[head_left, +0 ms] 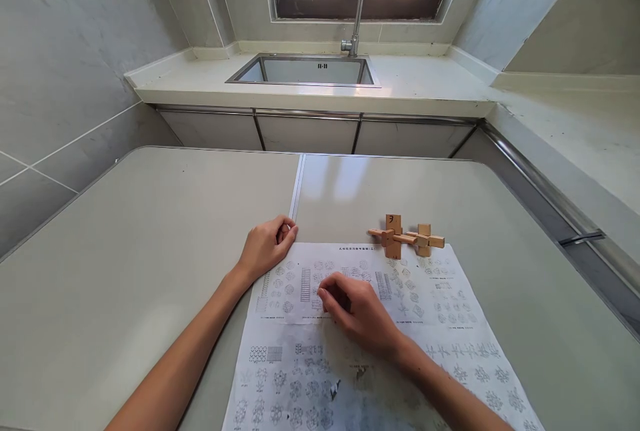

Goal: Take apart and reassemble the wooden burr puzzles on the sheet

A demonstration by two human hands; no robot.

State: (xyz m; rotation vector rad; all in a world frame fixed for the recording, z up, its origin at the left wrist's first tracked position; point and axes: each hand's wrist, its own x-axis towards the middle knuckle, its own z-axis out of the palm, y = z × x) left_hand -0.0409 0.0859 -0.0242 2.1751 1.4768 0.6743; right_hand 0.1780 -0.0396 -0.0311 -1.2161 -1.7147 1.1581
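Note:
A large printed sheet [290, 334] with rows of small puzzle diagrams lies on the folding table, its surface torn in a few spots. My left hand [270, 243] rests loosely curled at the sheet's upper left corner, nothing visible in its fingers. Over the upper middle of the sheet is my right hand [357, 308], its thumb and forefinger drawn together with nothing showing between them. Beyond it, at the sheet's upper right edge, two wooden interlocking puzzles stand side by side: a larger one [393, 238] with a dark mark on top, and a smaller one [424, 240]. Neither hand touches them.
The pale folding table [165, 251] has a centre seam [298, 184]. Past its far edge runs a white counter [420, 78] with a sink [310, 71] and a tall faucet [359, 4] under a window. Tiled walls flank the table, and another counter [575, 124] stands at right.

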